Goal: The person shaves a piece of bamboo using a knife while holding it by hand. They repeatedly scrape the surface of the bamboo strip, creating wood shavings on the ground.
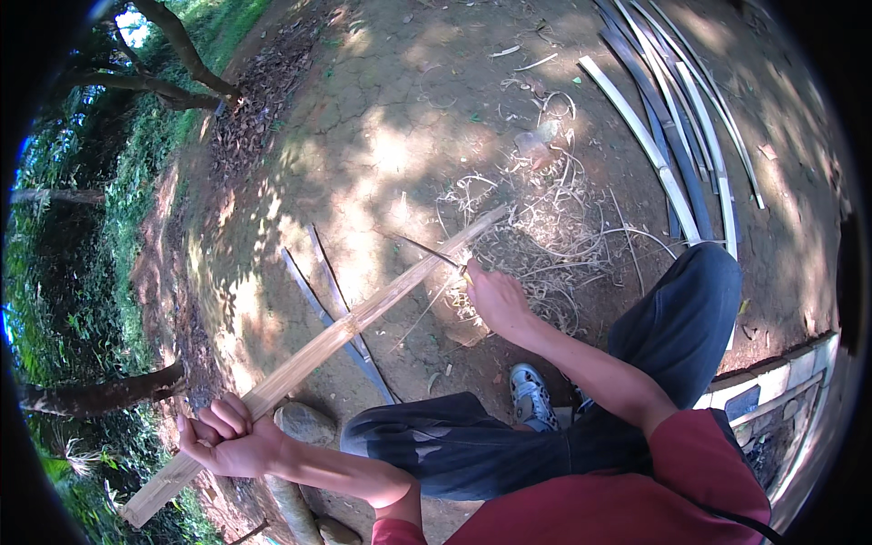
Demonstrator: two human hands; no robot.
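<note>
A long, flat split bamboo strip [304, 361] slants across the view, from the lower left up to the middle, with a node partway along it. My left hand [229, 440] is closed around its lower part, and a short end sticks out past the fist. My right hand [500, 302] is closed on a knife [434, 252], its handle mostly hidden in the fingers. The narrow dark blade points to the upper left and lies across the strip near its far end. Whether the edge cuts into the bamboo, I cannot tell.
Curled shavings [559, 241] are heaped beyond my right hand. Several long bamboo strips [672, 127] lie at the upper right. Two thin dark strips [315, 295] rest under the held strip. A stone [305, 423] is by my left knee; a low ledge [772, 386] stands at right.
</note>
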